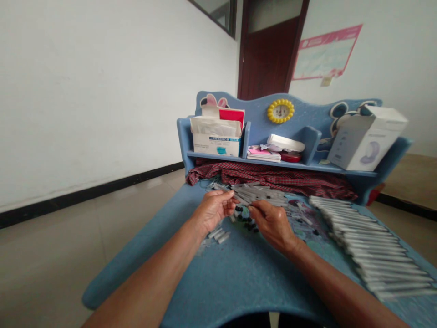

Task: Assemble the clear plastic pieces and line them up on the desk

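My left hand (pixel 215 210) pinches one end of a slim clear plastic tube (pixel 241 199), which looks like a pen barrel. At the tube's other end, the fingers of my right hand (pixel 275 224) are closed; any small part between them is hidden. Beyond both hands lies a loose pile of similar clear tubes (pixel 264 193). Small black plugs (pixel 248 223) are scattered on the table just below the held tube. Short whitish pieces (pixel 219 235) lie beside my left wrist.
A long row of whitish tubes (pixel 375 246) lies on the right of the blue table (pixel 218 282). Behind runs a checked cloth (pixel 273 177) under a shelf with a mask box (pixel 216 139), a red round tin (pixel 290 157) and a white carton (pixel 363 141).
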Motion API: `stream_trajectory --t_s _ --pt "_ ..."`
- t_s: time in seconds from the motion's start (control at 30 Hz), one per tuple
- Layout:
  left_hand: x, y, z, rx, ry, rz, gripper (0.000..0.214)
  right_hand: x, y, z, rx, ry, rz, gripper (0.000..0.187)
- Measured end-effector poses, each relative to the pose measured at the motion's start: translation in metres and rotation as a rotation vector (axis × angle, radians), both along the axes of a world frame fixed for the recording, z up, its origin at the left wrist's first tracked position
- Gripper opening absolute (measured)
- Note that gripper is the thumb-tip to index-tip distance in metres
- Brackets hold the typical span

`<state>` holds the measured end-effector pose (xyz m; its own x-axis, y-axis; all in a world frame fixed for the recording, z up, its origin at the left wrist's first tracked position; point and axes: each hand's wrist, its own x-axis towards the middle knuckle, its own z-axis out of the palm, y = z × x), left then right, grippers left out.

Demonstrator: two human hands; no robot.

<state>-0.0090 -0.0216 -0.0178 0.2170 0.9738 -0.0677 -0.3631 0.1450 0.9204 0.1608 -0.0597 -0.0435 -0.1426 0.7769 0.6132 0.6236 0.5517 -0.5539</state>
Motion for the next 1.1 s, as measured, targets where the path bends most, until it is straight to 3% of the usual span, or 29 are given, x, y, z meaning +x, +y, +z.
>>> stream_trajectory --t_s 0.33,0.6,0.87,1.1 --pt "0.0026 -0.0018 0.0012 0.058 0.011 0.008 0.007 -0.0066 0.0029 0.0038 -0.579 0.546 0.307 0.032" --pt "0.0037 -0.0038 0.0027 0.116 0.016 0.005 0.006 -0.0034 0.0037 0.0065 -0.833 0.820 0.510 0.032" --pt "0.0018 -0.0052 0.0045 0.199 0.008 -0.079 0.008 0.0005 0.0048 0.0052 -0.899 0.915 0.627 0.030" --pt "0.0053 -0.0038 0.0032 0.163 -0.038 -0.032 0.006 -0.0019 0.0034 0.0083 -0.688 0.708 0.452 0.035"
